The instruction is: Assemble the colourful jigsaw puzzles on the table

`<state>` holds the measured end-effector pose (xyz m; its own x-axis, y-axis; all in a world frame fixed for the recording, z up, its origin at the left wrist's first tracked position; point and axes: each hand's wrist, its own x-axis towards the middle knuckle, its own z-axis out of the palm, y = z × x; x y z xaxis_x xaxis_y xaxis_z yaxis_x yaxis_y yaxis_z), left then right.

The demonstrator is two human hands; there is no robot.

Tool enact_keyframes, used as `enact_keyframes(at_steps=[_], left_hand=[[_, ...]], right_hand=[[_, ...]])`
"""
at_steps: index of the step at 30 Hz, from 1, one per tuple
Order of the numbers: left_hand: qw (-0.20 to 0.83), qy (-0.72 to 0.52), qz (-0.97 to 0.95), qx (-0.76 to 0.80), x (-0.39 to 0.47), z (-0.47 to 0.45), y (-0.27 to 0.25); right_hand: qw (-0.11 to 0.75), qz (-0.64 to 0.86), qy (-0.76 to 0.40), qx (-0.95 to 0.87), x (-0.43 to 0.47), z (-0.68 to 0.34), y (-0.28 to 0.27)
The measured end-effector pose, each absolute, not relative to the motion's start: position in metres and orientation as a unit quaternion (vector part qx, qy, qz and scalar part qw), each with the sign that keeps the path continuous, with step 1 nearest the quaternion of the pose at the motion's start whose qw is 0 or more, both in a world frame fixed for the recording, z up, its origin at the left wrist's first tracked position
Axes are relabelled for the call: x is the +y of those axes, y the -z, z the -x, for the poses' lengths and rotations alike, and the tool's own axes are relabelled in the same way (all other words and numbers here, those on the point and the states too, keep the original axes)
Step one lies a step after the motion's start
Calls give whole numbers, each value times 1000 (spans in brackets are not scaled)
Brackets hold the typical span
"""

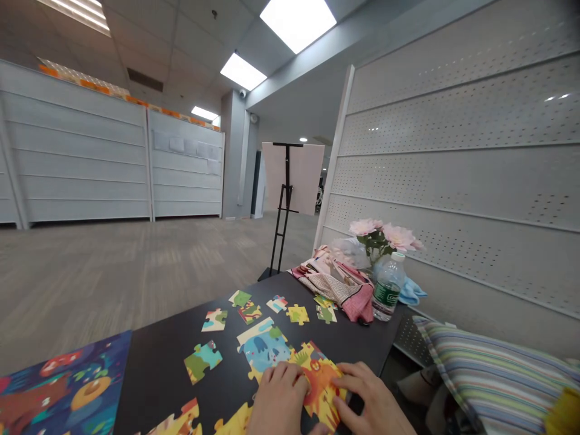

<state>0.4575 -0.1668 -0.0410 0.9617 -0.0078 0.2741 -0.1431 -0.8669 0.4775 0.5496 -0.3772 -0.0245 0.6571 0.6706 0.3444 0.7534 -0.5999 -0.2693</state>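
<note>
A joined lion section of a jigsaw puzzle [319, 380], yellow and orange, lies on the dark table between my hands. My left hand [278, 399] rests on its left side, fingers laid over the pieces and partly bent. On the right, my right hand [369, 399] touches the section's edge with spread fingertips. Beyond my left hand sits a joined blue elephant section [266, 345], which meets the lion part. Loose puzzle pieces lie around: a green and teal one [203, 360], a yellow one [298, 314] and several more. Some yellow pieces [235, 422] are cut off by the lower frame edge.
A dark blue illustrated sheet [67, 386] covers the table's left end. At the far right corner stand a water bottle [388, 287], pink flowers [385, 234] and a pink patterned cloth [339, 281]. A striped cushion [502, 374] is right of the table; an easel [285, 205] stands behind.
</note>
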Motion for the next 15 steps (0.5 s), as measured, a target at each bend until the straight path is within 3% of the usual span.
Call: enact_keyframes(at_steps=[8, 15], left_hand=[[204, -138, -967, -65, -166, -460, 43], [79, -205, -956, -192, -159, -475, 68]], right_hand=[[217, 881, -10, -421, -377, -549, 2], [198, 860, -13, -470, -371, -546, -10]])
